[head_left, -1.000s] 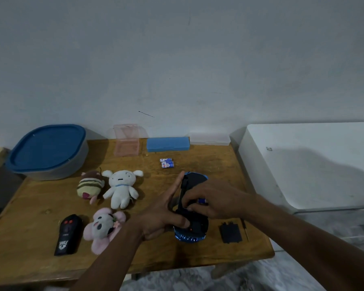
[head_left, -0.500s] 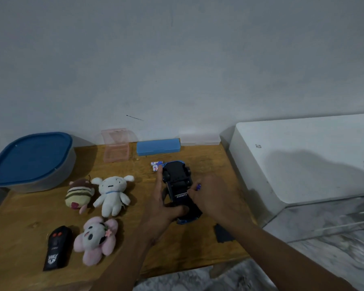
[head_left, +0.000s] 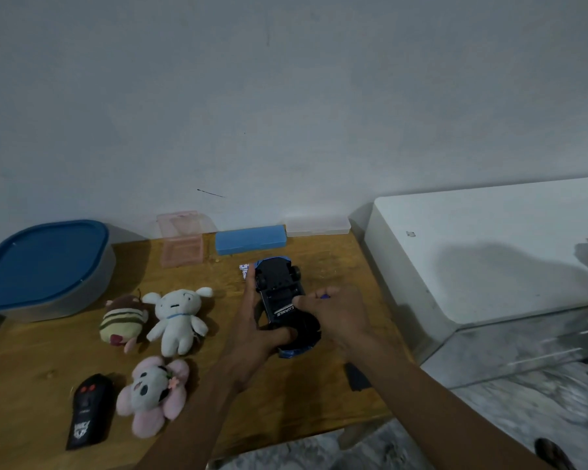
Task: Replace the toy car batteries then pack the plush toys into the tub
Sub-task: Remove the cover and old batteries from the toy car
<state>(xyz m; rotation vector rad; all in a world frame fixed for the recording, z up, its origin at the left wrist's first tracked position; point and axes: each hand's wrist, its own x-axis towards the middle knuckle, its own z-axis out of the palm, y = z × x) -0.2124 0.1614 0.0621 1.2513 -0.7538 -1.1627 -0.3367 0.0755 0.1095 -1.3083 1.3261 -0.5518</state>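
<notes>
**Battery swap in progress:** The left hand (head_left: 252,334) clamps the upturned car (head_left: 279,293), fingers laid straight along its left flank and thumb pressed across the underside near the rear. The car now sits farther back on the desk (head_left: 31,385), its nose just beside two cells (head_left: 244,270) lying loose there. A second ago it lay near the front edge with both hands over it. The right hand (head_left: 340,313) has come off the underside to the car's right side and pinches a small blue-tipped battery (head_left: 325,296) in curled fingers. That leaves the open bay and its white lettering exposed. Whether this battery is a spent one just pulled or a fresh one going in cannot be told.

For the task, the battery step looks underway but unfinished, with the bay open and the cover off. Packing has not begun. At far left the tub (head_left: 82,300) has its blue lid on. The striped plush (head_left: 123,320), white plush (head_left: 179,317) and pink plush (head_left: 155,391) lie between tub and car, as they did half a second ago. The cover (head_left: 357,378) lies near the desk's front edge, now partly hidden behind the right forearm. The screwdriver seen beside it earlier is out of sight.
</notes>
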